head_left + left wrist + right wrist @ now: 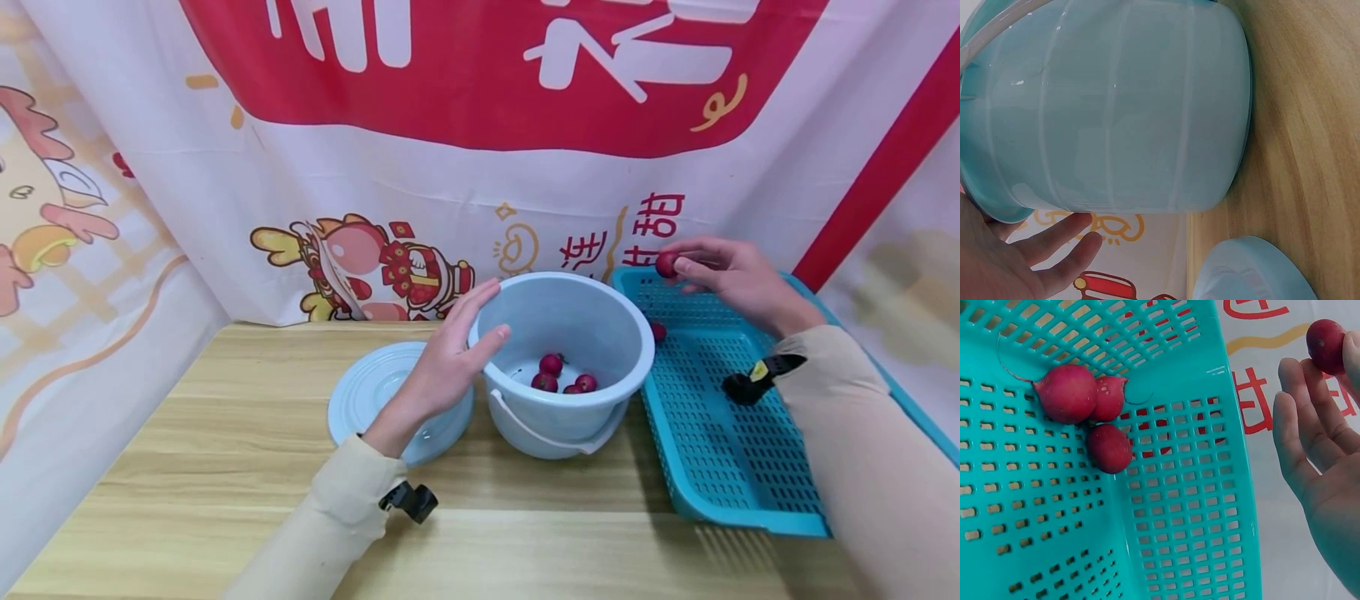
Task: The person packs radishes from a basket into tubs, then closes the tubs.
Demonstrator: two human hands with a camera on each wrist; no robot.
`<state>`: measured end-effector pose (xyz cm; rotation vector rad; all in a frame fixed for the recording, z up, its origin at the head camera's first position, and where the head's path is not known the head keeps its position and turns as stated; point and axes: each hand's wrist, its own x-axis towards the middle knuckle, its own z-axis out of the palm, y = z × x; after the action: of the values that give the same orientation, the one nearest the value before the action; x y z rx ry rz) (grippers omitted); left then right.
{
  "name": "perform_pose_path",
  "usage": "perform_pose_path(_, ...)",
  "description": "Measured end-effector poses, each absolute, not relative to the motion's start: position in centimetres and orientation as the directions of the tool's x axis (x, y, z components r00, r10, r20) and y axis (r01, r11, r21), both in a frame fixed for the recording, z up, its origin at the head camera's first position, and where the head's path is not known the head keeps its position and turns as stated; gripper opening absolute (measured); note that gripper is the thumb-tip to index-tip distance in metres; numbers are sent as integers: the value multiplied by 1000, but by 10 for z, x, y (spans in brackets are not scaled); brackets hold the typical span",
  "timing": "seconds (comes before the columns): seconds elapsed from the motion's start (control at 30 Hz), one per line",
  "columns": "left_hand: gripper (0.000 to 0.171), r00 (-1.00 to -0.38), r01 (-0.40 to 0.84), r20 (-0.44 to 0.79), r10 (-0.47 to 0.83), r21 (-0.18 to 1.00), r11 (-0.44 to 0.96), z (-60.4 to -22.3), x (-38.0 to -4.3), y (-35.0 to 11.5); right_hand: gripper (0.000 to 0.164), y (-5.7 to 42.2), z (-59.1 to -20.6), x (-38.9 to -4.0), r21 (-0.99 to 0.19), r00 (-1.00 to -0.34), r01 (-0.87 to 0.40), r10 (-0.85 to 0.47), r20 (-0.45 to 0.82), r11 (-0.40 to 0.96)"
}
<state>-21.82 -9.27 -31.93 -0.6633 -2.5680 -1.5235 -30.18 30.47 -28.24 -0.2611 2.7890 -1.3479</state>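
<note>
My right hand [742, 279] pinches a red radish [665, 265] between thumb and fingertips, above the back left edge of the turquoise basket [678, 467]. In the right wrist view three radishes, one of them a round radish [1067, 394], lie together in a corner of that basket. My left hand [448, 358] lies at the left side of the light blue bucket [555, 425], with fingers extended along its rim. Several radishes [551, 364] sit on the bucket's floor. The left wrist view shows the bucket's outer wall [1116, 112] with the fingers beside its rim.
A round light blue lid [356, 400] lies on the wooden table [225, 467], left of the bucket and partly under my left forearm. The bucket's handle [536, 433] hangs down at the front. A printed cloth [450, 192] hangs behind the table.
</note>
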Motion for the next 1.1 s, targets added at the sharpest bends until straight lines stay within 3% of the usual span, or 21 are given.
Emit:
perform_pose_path(0.47,64,-907,396,275,320,818,417,-320,-218,-93,64,279,-274,-290,-769,-973,-223,-190,134,599)
perform_pose_path(1.1,64,-907,394,276,318,821,414,-320,-218,-93,42,216,-268,-269,-716,-881,-470,-324,344,517)
